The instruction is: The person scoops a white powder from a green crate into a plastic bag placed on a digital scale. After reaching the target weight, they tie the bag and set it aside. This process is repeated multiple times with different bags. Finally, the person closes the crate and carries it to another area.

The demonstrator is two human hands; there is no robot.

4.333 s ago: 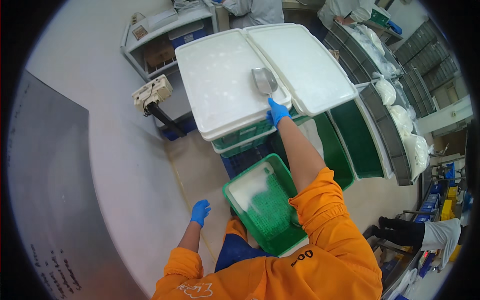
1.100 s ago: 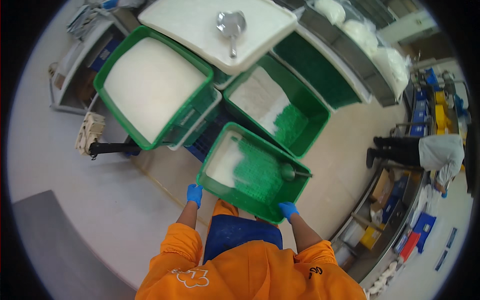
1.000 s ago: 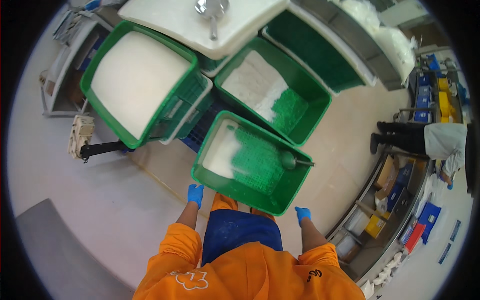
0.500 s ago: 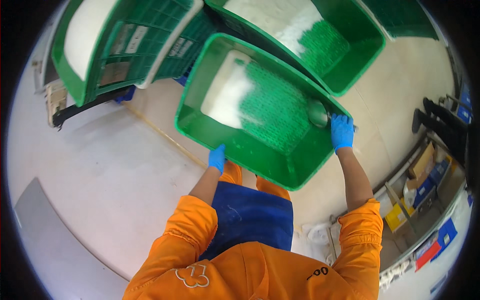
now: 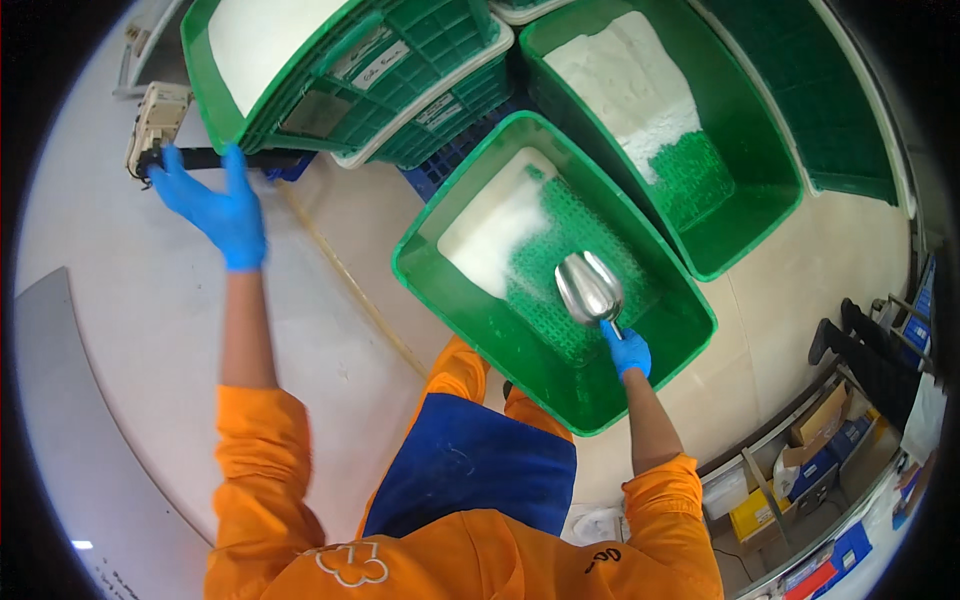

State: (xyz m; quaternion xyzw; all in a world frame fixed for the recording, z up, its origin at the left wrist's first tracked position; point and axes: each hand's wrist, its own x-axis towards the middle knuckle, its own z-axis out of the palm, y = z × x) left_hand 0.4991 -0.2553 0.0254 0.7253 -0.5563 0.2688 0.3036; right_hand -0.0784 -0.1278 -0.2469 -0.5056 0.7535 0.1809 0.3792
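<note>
Scoop (image 5: 590,288), one, bright metal: showing over the bare ribbed floor of the near green tub (image 5: 590,400); whether it is touching that floor, I cannot tell. Right hand (image 5: 627,352), blue-gloved: clamping round the handle, toward the tub's right end. Left hand (image 5: 220,210), blue-gloved: holding nothing, fingers spreading apart, hanging off to the left of the tub; whether its thumb is touching the stacked crate (image 5: 440,35) left of and beyond the tub, I cannot tell. White powder (image 5: 490,235), shallow: lying at the tub's left end, apart from the scoop. Second green tub (image 5: 765,190), partly powdered: standing just beyond the tub, to its right. Step in hand, as I am judging it: handling the scoop inside the tub; a next move into the powder would be calling for turning the scoop's mouth left and keeping it low. Differences from half a second ago: the left hand is no longer gripping the tub's rim, and the scoop is showing nearer mid-tub instead of lying at the right end.
</note>
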